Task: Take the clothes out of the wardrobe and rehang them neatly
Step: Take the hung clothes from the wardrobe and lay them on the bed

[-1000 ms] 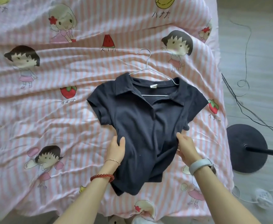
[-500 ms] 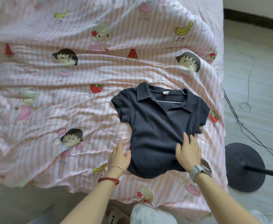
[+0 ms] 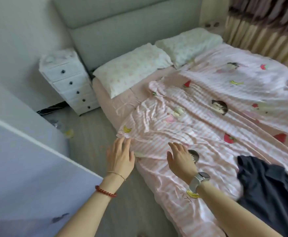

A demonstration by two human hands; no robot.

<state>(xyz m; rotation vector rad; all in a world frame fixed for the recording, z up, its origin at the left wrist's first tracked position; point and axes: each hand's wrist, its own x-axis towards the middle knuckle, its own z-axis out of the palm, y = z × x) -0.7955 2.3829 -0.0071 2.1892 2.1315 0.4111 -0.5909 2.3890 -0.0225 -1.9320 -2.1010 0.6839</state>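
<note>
My view has swung left, away from the dark shirt [image 3: 266,190], which now lies let go at the right edge of the pink striped duvet [image 3: 199,117] on the bed. Both grips hold nothing: my left hand [image 3: 120,155] hovers, fingers spread, off the bed's edge, and my right hand [image 3: 180,159] hangs loosely open over the duvet. I judge the shirt finished and the next garment due.

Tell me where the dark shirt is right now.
In the head view, the dark shirt lies at lower right on the striped duvet, just right of the right hand.
</note>
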